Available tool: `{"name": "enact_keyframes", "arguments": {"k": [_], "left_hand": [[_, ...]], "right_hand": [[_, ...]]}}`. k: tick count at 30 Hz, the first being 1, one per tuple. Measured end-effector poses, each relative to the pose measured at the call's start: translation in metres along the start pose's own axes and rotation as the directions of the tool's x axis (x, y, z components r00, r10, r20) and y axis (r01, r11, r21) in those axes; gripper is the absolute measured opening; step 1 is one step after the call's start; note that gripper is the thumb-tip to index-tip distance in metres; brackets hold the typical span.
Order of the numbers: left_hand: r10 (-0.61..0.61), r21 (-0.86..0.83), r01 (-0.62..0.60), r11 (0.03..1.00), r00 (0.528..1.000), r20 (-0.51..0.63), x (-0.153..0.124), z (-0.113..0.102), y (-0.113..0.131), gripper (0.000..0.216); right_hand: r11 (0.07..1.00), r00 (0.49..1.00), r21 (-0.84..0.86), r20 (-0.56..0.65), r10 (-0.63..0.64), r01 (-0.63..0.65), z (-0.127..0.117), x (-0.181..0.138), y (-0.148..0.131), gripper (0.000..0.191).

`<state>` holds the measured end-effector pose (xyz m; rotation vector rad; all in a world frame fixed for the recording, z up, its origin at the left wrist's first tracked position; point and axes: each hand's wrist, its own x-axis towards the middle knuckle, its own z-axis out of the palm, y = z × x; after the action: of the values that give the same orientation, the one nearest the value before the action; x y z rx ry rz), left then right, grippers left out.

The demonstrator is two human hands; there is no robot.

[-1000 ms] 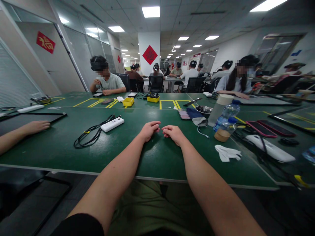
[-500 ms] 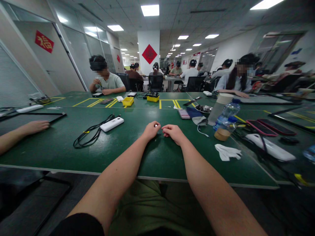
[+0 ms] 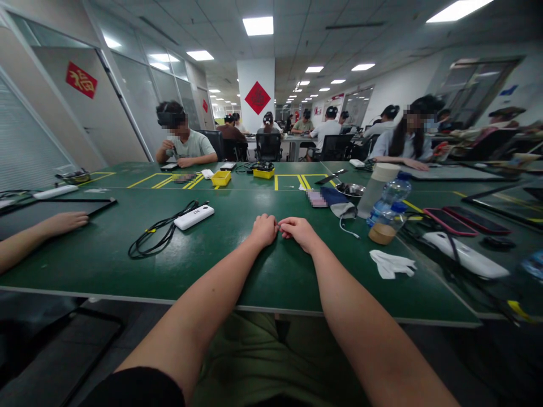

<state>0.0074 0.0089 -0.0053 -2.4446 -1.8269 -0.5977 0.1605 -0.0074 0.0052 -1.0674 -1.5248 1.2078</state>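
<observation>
Both my forearms reach out over the green table (image 3: 106, 265). My left hand (image 3: 263, 229) rests on it with the fingers curled in. My right hand (image 3: 299, 230) lies just to its right, fingers bent in a pinch whose tips touch the left hand. Whatever sits between the fingertips is hidden. A white power bank (image 3: 194, 217) with a black cable (image 3: 155, 237) lies to the left of my hands, apart from them.
A white cloth (image 3: 392, 264), a water bottle (image 3: 388, 203), a beige tumbler (image 3: 375, 189) and phones (image 3: 449, 221) lie at the right. Another person's hand (image 3: 63, 222) rests at the left by a dark tablet. Yellow trays (image 3: 221, 178) stand farther back. Several people sit at other tables.
My left hand has closed further and moved up against my right fingertips. A small shiny thing seen at the left fingertips half a second ago is now hidden.
</observation>
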Motion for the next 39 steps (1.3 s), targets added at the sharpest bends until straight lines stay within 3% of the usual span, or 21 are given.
{"name": "enact_keyframes", "arguments": {"k": [4,10,13,16,20,24,27,30,35,39], "left_hand": [[-0.100,-0.005,0.100,0.995,0.995,-0.021,0.008,-0.005,-0.031,0.021],[-0.245,0.021,0.246,0.969,0.968,-0.046,-0.004,-0.035,-0.116,0.022],[-0.269,0.015,0.270,0.963,0.963,-0.030,-0.018,-0.053,-0.155,0.022],[-0.232,-0.002,0.232,0.973,0.972,-0.023,-0.033,-0.067,-0.178,0.023],[-0.336,-0.179,0.328,0.928,0.942,-0.015,-0.051,-0.077,-0.195,0.041],[-0.478,-0.508,0.408,0.759,0.879,-0.008,-0.060,-0.079,-0.205,0.059],[-0.447,-0.605,0.390,0.695,0.892,0.062,-0.058,-0.076,-0.199,0.066],[-0.371,-0.633,0.365,0.683,0.919,0.131,-0.048,-0.071,-0.175,0.067],[-0.195,-0.653,0.296,0.697,0.955,0.225,-0.023,-0.051,-0.106,0.065],[-0.094,-0.750,0.245,0.614,0.967,0.239,-0.010,-0.029,-0.041,0.063]], "right_hand": [[1.000,1.000,-0.025,-0.004,0.016,-0.016,-0.001,0.000,0.000,0.016],[1.000,1.000,-0.019,0.015,0.020,-0.020,-0.002,0.001,-0.002,0.015],[1.000,0.999,0.000,0.028,0.025,-0.025,-0.003,0.002,-0.001,0.015],[1.000,0.999,0.010,0.040,0.029,-0.029,-0.003,0.003,-0.001,0.015],[0.999,0.999,0.009,0.038,0.034,-0.034,-0.003,0.001,-0.002,0.014],[0.999,0.999,0.000,0.026,0.039,-0.039,-0.002,0.000,-0.002,0.014],[0.999,0.999,-0.008,0.031,0.039,-0.039,-0.002,0.002,-0.001,0.014],[0.999,0.999,-0.006,0.028,0.047,-0.047,-0.003,0.004,-0.001,0.015],[0.999,0.999,0.004,0.014,0.033,-0.033,-0.003,0.002,-0.002,0.013],[0.999,1.000,-0.028,-0.015,0.022,-0.023,-0.002,0.001,-0.003,0.013]]}}
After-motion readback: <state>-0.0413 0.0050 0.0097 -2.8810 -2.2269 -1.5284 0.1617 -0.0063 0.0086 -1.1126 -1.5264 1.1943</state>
